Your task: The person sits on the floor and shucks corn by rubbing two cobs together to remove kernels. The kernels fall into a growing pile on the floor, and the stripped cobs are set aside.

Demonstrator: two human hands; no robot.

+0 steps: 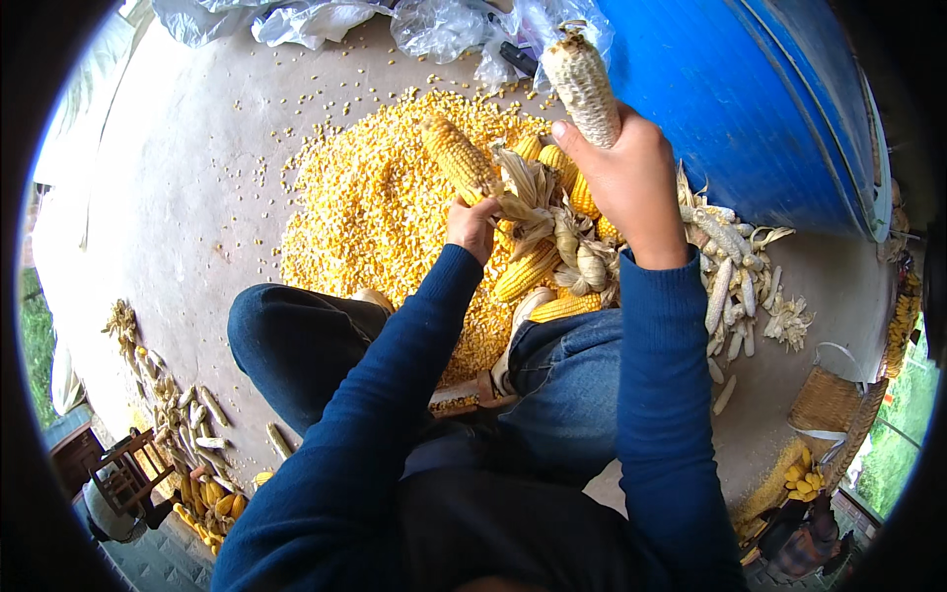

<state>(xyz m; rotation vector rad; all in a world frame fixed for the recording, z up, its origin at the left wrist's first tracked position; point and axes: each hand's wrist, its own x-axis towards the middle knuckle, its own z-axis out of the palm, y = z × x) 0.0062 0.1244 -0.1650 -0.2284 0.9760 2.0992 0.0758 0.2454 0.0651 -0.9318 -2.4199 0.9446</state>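
My left hand (473,226) is closed around the husk end of a yellow corn ear (460,161), which points up and to the left over a wide heap of loose corn kernels (355,200). Raised at the upper right, my right hand (629,174) grips a thick, pale, bare corncob (581,85) by its lower part. Between my hands and just below them lie several unshelled yellow ears (527,271) with dry husks (584,259), partly on the heap and against my shoe.
A large blue barrel (718,103) lies at the upper right, with a pile of bare cobs (729,270) beneath it. Clear plastic bags (444,26) are along the top. A woven basket (825,399) is at the right. More ears (211,503) and cobs lie lower left.
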